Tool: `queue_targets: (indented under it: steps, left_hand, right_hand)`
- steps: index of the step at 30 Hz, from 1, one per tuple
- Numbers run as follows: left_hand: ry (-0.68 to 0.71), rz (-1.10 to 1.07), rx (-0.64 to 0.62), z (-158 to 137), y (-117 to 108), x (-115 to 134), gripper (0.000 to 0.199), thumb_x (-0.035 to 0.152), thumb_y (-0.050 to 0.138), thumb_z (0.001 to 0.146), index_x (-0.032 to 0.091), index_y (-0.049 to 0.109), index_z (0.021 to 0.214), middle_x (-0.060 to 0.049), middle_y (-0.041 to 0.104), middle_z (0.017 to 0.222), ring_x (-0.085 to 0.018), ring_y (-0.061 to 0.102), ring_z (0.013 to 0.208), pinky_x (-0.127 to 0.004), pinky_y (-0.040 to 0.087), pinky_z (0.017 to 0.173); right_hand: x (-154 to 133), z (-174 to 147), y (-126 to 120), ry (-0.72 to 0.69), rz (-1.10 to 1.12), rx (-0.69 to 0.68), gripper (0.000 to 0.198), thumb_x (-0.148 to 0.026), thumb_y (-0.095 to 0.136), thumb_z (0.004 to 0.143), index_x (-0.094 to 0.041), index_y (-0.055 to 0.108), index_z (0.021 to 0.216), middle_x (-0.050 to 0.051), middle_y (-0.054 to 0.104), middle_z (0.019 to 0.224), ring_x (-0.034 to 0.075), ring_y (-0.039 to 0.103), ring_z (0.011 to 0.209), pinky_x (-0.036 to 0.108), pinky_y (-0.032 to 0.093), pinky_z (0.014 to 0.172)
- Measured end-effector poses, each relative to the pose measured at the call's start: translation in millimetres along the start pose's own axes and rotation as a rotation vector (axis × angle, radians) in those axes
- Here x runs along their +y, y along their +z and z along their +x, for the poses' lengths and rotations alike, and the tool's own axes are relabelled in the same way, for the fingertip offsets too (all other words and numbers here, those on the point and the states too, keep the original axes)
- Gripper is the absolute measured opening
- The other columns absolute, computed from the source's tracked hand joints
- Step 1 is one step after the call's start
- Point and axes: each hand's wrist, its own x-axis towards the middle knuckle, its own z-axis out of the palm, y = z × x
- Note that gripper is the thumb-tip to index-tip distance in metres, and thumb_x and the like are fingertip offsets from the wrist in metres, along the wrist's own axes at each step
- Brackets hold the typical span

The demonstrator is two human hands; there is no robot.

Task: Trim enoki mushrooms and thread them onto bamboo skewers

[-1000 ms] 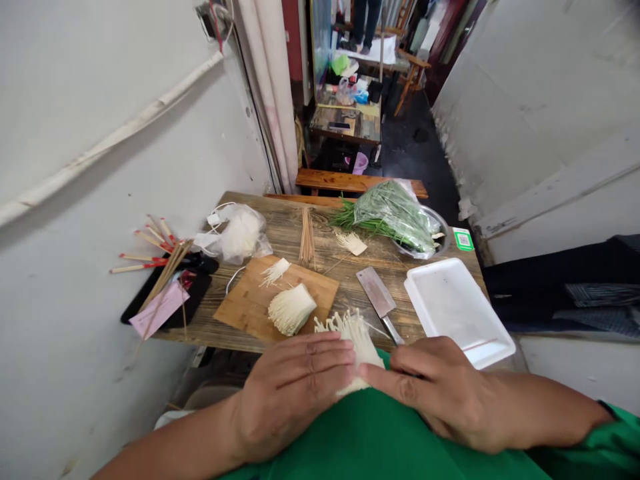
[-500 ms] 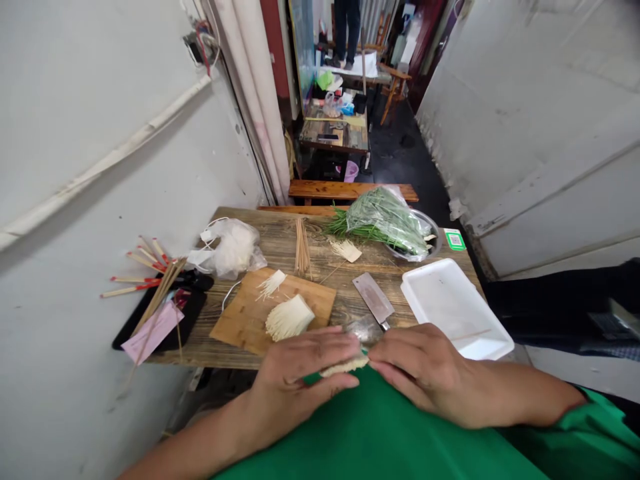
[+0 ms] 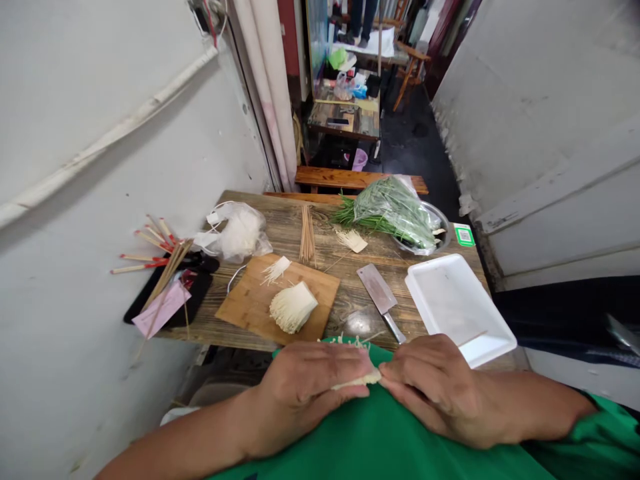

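Between the thumb and fingers of my left hand (image 3: 315, 373) is a flat bunch of enoki mushrooms (image 3: 360, 381), held low over my green clothing. Thin mushroom caps poke out beyond the fingers. My right hand (image 3: 435, 387) is pinched closed at the bunch's right end; what its fingertips hold is hidden. A thick enoki clump (image 3: 294, 308) and a smaller portion (image 3: 277, 269) lie on the wooden cutting board (image 3: 243, 300). Right of the board rests a cleaver (image 3: 377, 290), its handle toward me. Further back are bamboo skewers (image 3: 307, 235) and another enoki portion (image 3: 353, 240).
At the right stands a white plastic tray (image 3: 416, 293) with a thin stick in it. Bagged green vegetables (image 3: 393, 210) lie over a metal bowl at the back. A plastic bag (image 3: 243, 230) and a black holder with sticks (image 3: 203, 287) are left. A bench (image 3: 360, 179) stands behind.
The view has shifted, so the table appears slightly higher and farther right. Both hands remain together at the enoki bunch, now lower against the table edge, with mushroom caps showing above the left fingers.
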Motion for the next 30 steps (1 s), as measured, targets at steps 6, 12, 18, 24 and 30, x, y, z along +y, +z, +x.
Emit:
queue_targets:
  steps: [6,12,18,24,30]
  left_hand:
    - [-0.009,0.031,-0.014,-2,2,3,0.03,0.015,0.063,0.077,0.017,0.059,0.107,-0.008,0.071,0.097,-0.015,0.067,0.088,-0.022,0.052,0.084]
    - [0.003,0.039,0.021,-3,0,3,0.039,0.018,0.065,0.075,0.018,0.055,0.113,-0.009,0.07,0.101,-0.017,0.065,0.093,-0.026,0.053,0.085]
    - [0.073,0.139,0.024,-4,-8,8,0.028,0.012,0.061,0.077,0.015,0.059,0.104,-0.011,0.071,0.095,-0.018,0.065,0.093,-0.029,0.052,0.088]
    - [0.069,0.078,0.005,-10,-6,7,0.043,0.009,0.062,0.075,0.019,0.054,0.115,-0.009,0.07,0.1,-0.018,0.064,0.095,-0.031,0.053,0.088]
    - [0.056,0.062,0.04,-10,-6,6,0.04,0.015,0.062,0.077,0.022,0.056,0.116,-0.008,0.07,0.098,-0.017,0.066,0.09,-0.028,0.056,0.083]
  right_hand:
    - [-3,0,1,-0.003,-0.001,0.051,0.018,-0.012,0.046,0.087,-0.013,0.055,0.071,0.003,0.06,0.061,0.011,0.054,0.053,0.024,0.045,0.052]
    - [-5,-1,-1,-0.046,-0.103,0.111,0.02,-0.012,0.045,0.088,-0.014,0.059,0.074,0.002,0.056,0.059,0.011,0.054,0.053,0.022,0.044,0.049]
    - [-3,-4,-2,-0.096,-0.092,0.113,0.015,-0.008,0.047,0.085,-0.014,0.059,0.08,0.001,0.054,0.06,0.012,0.051,0.053,0.024,0.042,0.048]
    - [5,-11,-7,-0.191,-0.012,-0.073,0.032,-0.011,0.032,0.09,-0.003,0.051,0.114,0.003,0.05,0.059,0.014,0.045,0.049,0.027,0.034,0.041]
    - [5,-15,-12,-0.159,0.009,-0.13,0.04,-0.014,0.026,0.092,-0.004,0.039,0.129,0.007,0.058,0.069,0.017,0.051,0.057,0.029,0.041,0.048]
